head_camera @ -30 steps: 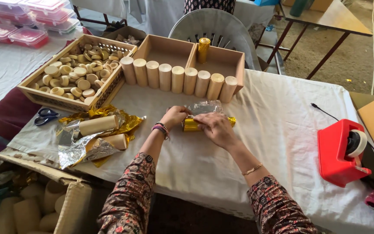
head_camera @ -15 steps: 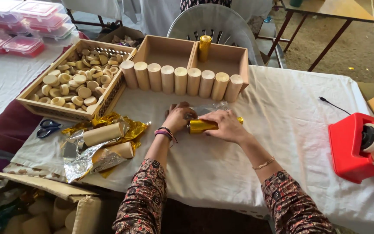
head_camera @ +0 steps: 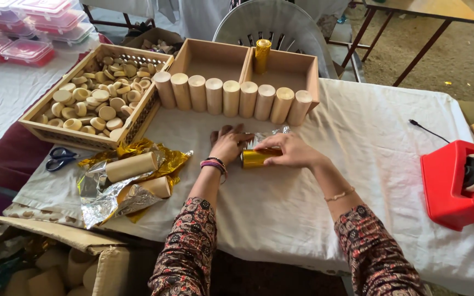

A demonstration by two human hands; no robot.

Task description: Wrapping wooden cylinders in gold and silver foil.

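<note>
A tube partly wrapped in gold foil [head_camera: 258, 158] lies on its side on the white tablecloth [head_camera: 357, 142]. My left hand [head_camera: 227, 143] presses flat on its left end and on the loose silver side of the foil sheet [head_camera: 270, 135]. My right hand [head_camera: 293, 151] grips the tube's right end from above. Both wrists carry bracelets.
Behind the hands stands a row of bare cardboard tubes [head_camera: 231, 97] before a two-part wooden box [head_camera: 215, 57] with one gold tube [head_camera: 261, 55] upright. A crate of wooden discs [head_camera: 91, 101], crumpled foil with two tubes [head_camera: 130, 170], scissors [head_camera: 58, 159], a red tape dispenser [head_camera: 453, 183] and a cardboard carton [head_camera: 45, 263] surround them.
The hands have rolled the gold tube on the cloth, so more foil covers it. My left hand has flattened over its left end; the view has shifted slightly.
</note>
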